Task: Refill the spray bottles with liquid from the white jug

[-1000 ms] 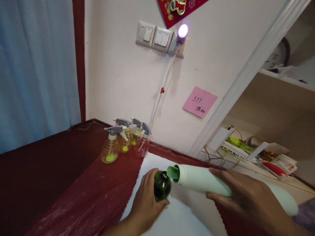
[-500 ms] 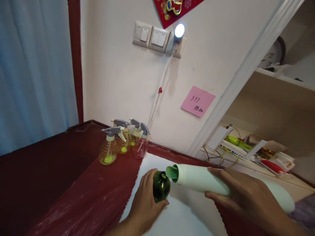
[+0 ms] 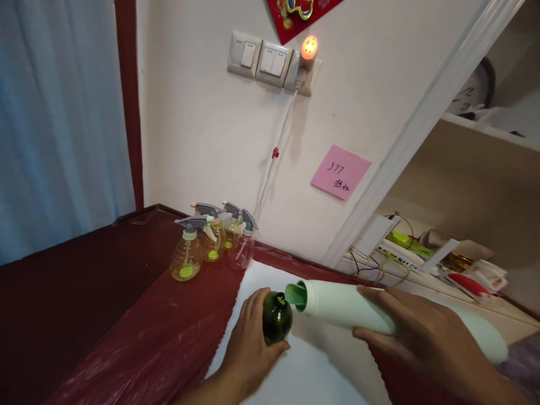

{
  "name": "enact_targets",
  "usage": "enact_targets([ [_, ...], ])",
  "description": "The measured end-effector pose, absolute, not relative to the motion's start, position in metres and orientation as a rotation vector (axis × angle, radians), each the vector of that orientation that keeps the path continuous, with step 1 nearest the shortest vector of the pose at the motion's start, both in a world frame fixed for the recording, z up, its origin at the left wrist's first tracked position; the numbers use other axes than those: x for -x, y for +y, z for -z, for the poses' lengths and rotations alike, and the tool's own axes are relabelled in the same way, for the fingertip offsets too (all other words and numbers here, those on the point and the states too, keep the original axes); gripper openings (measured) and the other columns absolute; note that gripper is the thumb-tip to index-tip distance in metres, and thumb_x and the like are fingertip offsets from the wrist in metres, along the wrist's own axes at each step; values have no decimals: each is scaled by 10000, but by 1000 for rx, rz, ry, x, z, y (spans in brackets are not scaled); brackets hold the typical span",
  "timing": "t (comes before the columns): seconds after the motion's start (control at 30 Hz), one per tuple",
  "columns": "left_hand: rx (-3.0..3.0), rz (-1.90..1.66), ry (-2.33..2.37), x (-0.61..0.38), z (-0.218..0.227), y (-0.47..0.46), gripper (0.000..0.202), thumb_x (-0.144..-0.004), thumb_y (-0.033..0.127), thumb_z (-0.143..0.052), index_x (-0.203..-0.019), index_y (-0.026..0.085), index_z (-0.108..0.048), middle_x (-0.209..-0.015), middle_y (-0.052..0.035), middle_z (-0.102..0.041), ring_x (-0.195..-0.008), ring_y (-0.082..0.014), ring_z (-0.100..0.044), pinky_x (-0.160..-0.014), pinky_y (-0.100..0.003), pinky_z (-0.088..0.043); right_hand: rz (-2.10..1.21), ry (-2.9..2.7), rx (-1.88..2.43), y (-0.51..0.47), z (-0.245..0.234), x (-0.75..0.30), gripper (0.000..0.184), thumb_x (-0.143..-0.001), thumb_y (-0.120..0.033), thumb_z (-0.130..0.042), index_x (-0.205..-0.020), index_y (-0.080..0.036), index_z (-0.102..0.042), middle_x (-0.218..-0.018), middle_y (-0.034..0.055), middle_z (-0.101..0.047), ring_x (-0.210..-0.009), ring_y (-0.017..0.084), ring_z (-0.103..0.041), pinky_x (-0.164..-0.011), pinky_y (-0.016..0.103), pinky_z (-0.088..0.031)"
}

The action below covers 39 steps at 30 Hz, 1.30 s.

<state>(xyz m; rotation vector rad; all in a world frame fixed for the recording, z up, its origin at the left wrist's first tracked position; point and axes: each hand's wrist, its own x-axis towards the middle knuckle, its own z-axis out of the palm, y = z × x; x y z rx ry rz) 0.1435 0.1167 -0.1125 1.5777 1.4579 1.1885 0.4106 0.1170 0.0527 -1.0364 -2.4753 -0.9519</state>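
Note:
My left hand (image 3: 253, 332) is wrapped round a dark green bottle (image 3: 277, 322), whose small mouth faces up over a white sheet (image 3: 316, 371). In my right hand (image 3: 422, 332) lies a pale green cylindrical bottle (image 3: 341, 304), tipped nearly level. From its open end a green spout (image 3: 295, 293) points at the mouth of the dark bottle, close beside it. Whether any liquid runs between them I cannot tell. Behind my left hand stand several spray bottles with grey trigger heads, among them a yellowish one (image 3: 185, 261) and a pink one (image 3: 242, 251).
A dark red table (image 3: 139, 332) carries everything and meets the wall at the back. A white cord (image 3: 270, 177) hangs from a plug with an orange-lit light (image 3: 309, 48). A shelf (image 3: 426, 281) with a router and loose items borders the right side. A blue curtain (image 3: 63, 124) hangs left.
The plug-in light has turned from white to orange. Both hands and the two bottles they hold stay in almost the same place.

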Motion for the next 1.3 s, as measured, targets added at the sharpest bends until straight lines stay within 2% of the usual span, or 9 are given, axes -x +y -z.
enact_targets([
  [0.67,-1595,-1171,1468,-143,111,117,895,-649,145,-731,-1476,134,-392,-1558,-164,-431,-1474,-299,-367,-1291,-523,-239,1001,-2421,970,117,-54,-411,501,-1013,-627,-396,-1096,-203,-650,-693,24,-719,-522,211,-701,-401,301,-505],
  [1.0,-1587,-1167,1464,-143,111,117,895,-649,152,-746,-1471,135,-394,-1566,-167,-426,-1479,-294,-364,-1293,-524,-231,1006,-2444,979,116,-53,-412,474,-1016,-608,-406,-1128,-199,-619,-727,30,-724,-551,218,-710,-438,320,-541],
  [1.3,-1599,-1164,1464,-142,114,118,907,-655,155,-751,-1480,135,-377,-1565,-169,-419,-1479,-290,-358,-1294,-514,-230,993,-2434,994,115,-53,-412,514,-992,-639,-443,-1093,-194,-681,-728,43,-730,-563,217,-713,-449,308,-531],
])
